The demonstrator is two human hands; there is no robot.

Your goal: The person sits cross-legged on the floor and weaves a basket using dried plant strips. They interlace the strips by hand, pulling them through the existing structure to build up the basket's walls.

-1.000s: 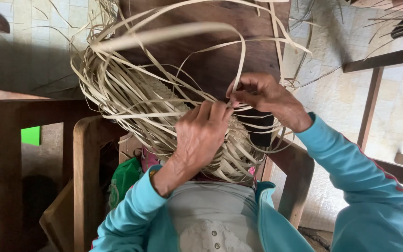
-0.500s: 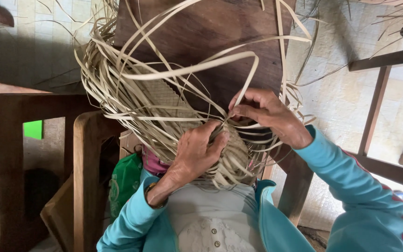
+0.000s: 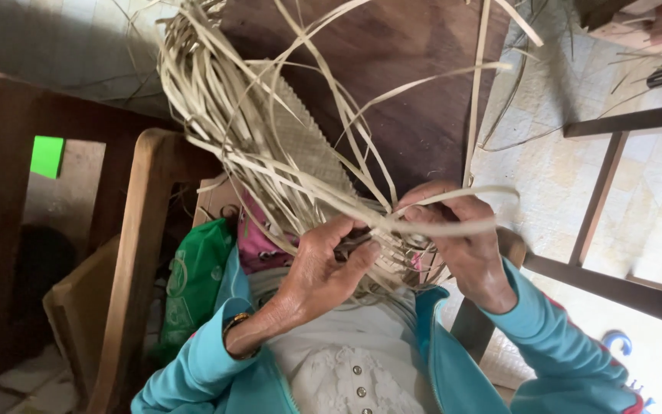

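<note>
A half-woven mat of pale dry leaf strips [image 3: 300, 146] rests on my lap, with several loose strips [image 3: 216, 100] fanning up and to the left. My left hand [image 3: 323, 268] presses on the woven edge, fingers curled over the strips. My right hand [image 3: 461, 245] pinches one flat strip [image 3: 453, 227] that lies across towards the left hand. Both sleeves are turquoise.
A dark wooden table top [image 3: 408, 84] lies beyond the weaving. Wooden chair frames stand at the left [image 3: 139, 230] and right [image 3: 622, 199]. A green bag [image 3: 193, 284] sits by my left side. More loose strips lie on the tiled floor [image 3: 553, 115].
The view has tipped down and the weaving sits lower in the frame. My right hand has pulled a strip flat across to the left; the long loops of strips have swung upward.
</note>
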